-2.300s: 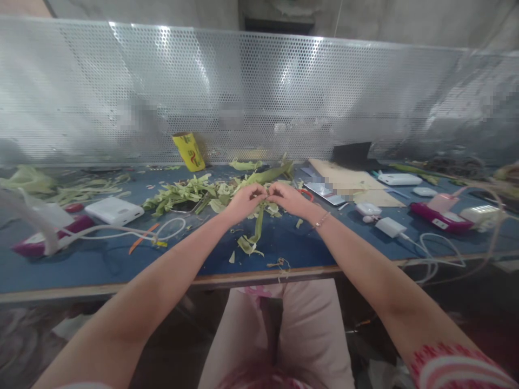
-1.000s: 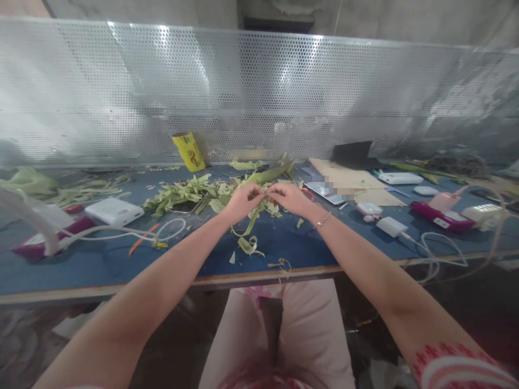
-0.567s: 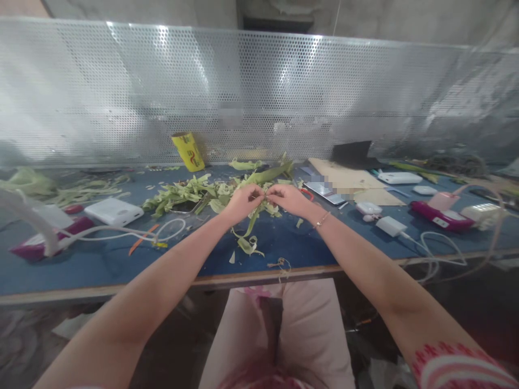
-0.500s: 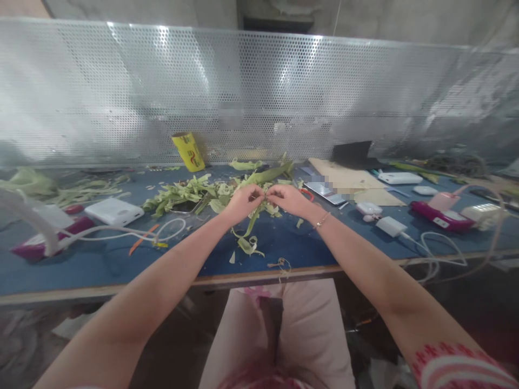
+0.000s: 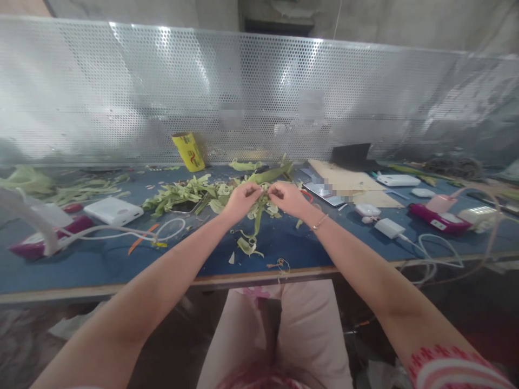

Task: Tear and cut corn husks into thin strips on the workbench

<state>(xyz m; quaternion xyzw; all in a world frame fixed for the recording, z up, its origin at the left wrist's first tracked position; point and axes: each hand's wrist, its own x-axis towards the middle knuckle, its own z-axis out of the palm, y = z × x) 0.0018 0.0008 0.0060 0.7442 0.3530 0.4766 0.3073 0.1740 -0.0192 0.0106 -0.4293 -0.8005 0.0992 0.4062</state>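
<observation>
My left hand (image 5: 244, 198) and my right hand (image 5: 286, 198) meet over the middle of the table, fingertips pinched close together. Between them is a pale green leaf strip (image 5: 258, 216), whose lower end hangs below the fingers. The exact grip points are too small to make out. Around and behind both hands lies a pile of green strips and leaf pieces (image 5: 184, 194), husk-like in look. A wider green leaf (image 5: 271, 174) rests just behind my fingers. Curled leaf scraps (image 5: 248, 246) lie on the blue tabletop nearer to me.
A yellow tube (image 5: 188, 152) stands tilted by the perforated metal screen (image 5: 259, 97). On the left are a white box-shaped device (image 5: 114, 210), cables and an orange strip (image 5: 141, 240). To the right lie a phone (image 5: 324, 194), cardboard (image 5: 348, 175), a white charger (image 5: 389, 228) and a purple power strip (image 5: 440, 219).
Both hands stay at nearly the same spot. The fingertips have parted slightly, and the right hand has shifted a little. The pile and other objects look the same.
</observation>
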